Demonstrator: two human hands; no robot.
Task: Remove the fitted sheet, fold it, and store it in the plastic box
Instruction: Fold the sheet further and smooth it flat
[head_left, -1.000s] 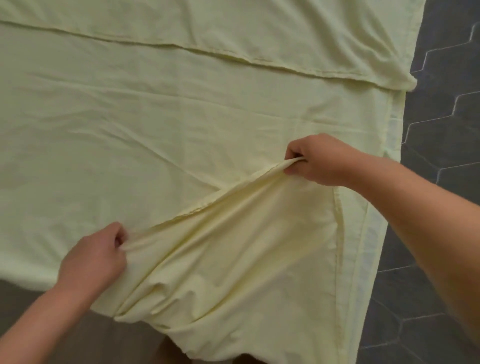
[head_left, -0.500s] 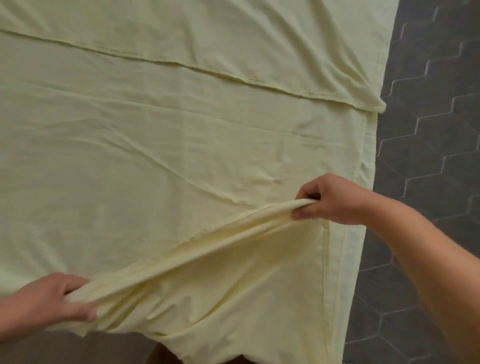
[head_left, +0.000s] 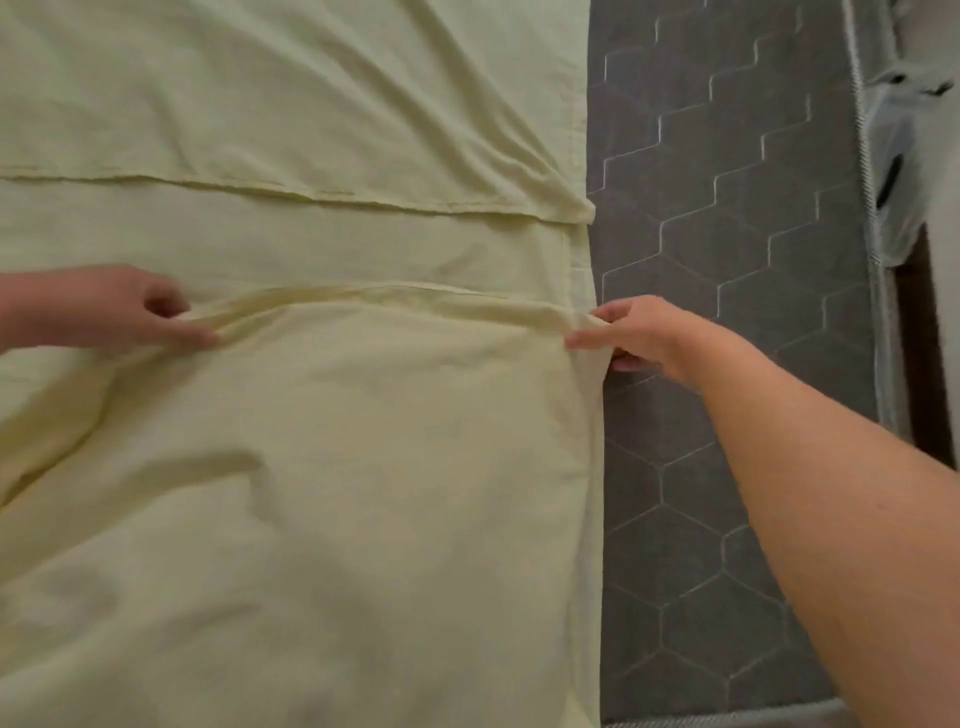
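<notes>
The pale yellow cotton fitted sheet lies spread on the dark grey hexagon-quilted mattress. Its near turned-over edge runs left to right, drawn out between the 2 hands. The left hand pinches it with curled fingers and thumb, and the right hand pinches the end at the sheet's right border. Another folded edge lies parallel and farther off, so the next fold likely goes forward, with both hands equally near. No plastic box shows.

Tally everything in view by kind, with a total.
Sheet: 1
Hands: 2, left hand and right hand, each pinching the sheet's fold
Grey hexagon surface: 1
Total: 4
</notes>
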